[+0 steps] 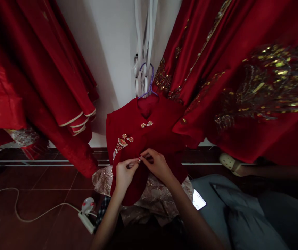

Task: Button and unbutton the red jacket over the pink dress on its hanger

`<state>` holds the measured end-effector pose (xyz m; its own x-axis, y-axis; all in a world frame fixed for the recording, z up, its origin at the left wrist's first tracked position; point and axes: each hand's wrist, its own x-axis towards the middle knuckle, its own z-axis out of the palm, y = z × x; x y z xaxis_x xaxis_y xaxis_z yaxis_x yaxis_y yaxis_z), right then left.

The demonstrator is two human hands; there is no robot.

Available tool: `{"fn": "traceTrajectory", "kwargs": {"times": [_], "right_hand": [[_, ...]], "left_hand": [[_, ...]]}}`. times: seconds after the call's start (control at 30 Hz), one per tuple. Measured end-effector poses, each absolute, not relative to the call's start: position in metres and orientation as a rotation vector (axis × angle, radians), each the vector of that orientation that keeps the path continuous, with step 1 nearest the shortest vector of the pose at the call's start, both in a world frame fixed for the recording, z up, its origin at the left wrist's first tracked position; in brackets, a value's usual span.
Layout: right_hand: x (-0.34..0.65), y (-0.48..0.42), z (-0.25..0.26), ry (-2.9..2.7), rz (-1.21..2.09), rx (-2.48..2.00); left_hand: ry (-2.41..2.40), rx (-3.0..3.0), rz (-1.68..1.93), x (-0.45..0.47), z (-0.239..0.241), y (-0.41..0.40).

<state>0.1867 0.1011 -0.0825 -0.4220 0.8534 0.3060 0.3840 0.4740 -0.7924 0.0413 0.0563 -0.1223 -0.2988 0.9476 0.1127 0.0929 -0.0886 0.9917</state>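
A red garment (162, 118) hangs from a purple hanger (152, 78) in front of me. Its front carries a small pearl-flower clasp (147, 124) near the neckline and a fan-shaped beaded brooch with tassels (122, 143) on the left side. Lower on the front, my left hand (125, 172) pinches a tiny beaded fastener (139, 159) between thumb and forefinger. From the other side, the fingertips of my right hand (156, 165) close on the same spot, almost touching the left ones. The fingers cover most of the fastener. Shiny pinkish cloth (160, 196) shows beneath the garment.
Red clothes (68, 93) hang at the left, and gold-sequined red clothes (268, 86) at the right. A white power strip (85, 222) with a cord lies on the tiled floor. A lit phone (199, 200) rests beside grey fabric (222, 208). Another person's clog (228, 163) is at right.
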Motion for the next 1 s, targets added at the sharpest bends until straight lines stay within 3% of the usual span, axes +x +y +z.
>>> {"fn": "traceTrajectory", "kwargs": {"times": [0.57, 1.0], "right_hand": [[0.232, 0.117, -0.072, -1.989, 1.030, -1.166], [0.202, 0.116, -0.101, -1.962, 1.042, -1.135]], "left_hand": [[1.710, 1.610, 1.453, 0.046, -0.127, 0.053], [1.747, 1.745, 1.391, 0.046, -0.130, 0.052]]}}
